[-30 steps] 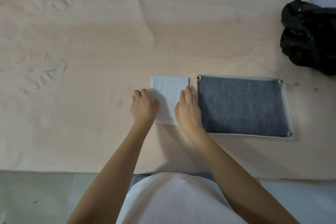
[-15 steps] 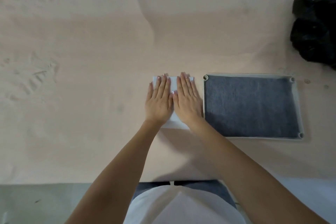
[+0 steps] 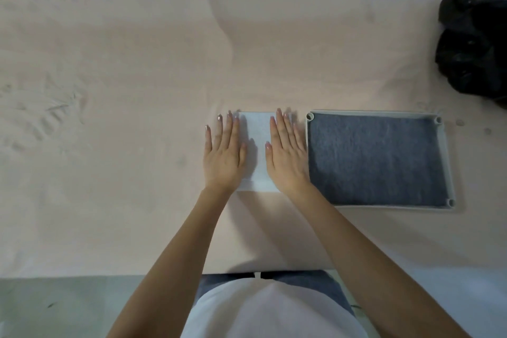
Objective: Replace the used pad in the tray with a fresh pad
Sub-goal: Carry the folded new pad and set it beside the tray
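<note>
I can read no text, label, brand, number or sign anywhere here. The white folded pad (image 3: 256,145) under my palms is blank, the grey pad (image 3: 375,159) and the tray (image 3: 445,162) rim around it carry no marking, and the black bag (image 3: 474,44) at the far right shows no print I can make out.

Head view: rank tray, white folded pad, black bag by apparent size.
1. tray, with the grey pad filling it: clearly largest.
2. black bag: cut off by the frame edge, so its true extent is unsure.
3. white folded pad: smallest, partly under both hands.
</note>
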Tool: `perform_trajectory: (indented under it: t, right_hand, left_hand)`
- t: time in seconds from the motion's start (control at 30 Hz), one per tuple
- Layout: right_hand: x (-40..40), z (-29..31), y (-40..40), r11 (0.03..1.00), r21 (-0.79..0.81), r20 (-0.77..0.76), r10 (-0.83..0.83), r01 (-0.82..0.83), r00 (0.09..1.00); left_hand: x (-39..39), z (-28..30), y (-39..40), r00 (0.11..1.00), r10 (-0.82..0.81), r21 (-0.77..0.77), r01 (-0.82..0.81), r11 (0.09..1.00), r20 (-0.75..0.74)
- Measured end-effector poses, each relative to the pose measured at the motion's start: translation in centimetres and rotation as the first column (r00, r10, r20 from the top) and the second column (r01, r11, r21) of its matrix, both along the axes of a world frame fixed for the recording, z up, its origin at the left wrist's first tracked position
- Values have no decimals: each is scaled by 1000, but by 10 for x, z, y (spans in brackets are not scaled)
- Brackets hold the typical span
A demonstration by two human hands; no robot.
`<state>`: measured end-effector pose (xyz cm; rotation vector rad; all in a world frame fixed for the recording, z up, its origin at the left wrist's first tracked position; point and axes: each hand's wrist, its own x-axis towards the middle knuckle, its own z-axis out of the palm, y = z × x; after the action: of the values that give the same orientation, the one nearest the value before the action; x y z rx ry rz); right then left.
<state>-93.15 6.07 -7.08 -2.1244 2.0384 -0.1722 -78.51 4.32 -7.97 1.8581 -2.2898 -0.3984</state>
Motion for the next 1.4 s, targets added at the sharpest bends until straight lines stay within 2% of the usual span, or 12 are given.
perform_trajectory:
  t: [0.07,0.13,0.3,0.7,0.83,0.93,1.0,1.3,1.4]
  right_hand:
    - [5,2,20,999,-47,18,11,-10,1000]
    - [10,0,38,999,-29,-8,16,-17,1000]
    - [7,-12,58,993,102,-64,70,-63,996]
    - [8,-20,57,986,154,-137,80,-59,987]
    - [7,2,61,999,12,36,-38,38,999]
    - [-5,10,77,977,-74,114,-191,200,975]
    - [-19,12,91,956,-68,109,-276,285,955]
    - [-81,17,146,880,-5,-16,-474,474,880]
    - [-103,17,153,853,13,-32,-522,522,852]
  left_hand:
    - [4,4,20,994,-104,-30,105,994,30]
    - [4,2,39,984,-173,-19,174,985,45]
    - [8,-13,52,988,-148,56,146,988,37]
    - [9,-20,52,987,-149,101,143,985,53]
    - [10,-14,49,990,-138,92,137,986,10]
    - [9,-5,52,984,-177,77,179,981,-30]
    - [2,2,57,973,-224,51,227,973,-48]
    - [-56,17,76,907,-371,30,384,923,-199]
    - [-73,22,80,898,-389,3,398,917,-207]
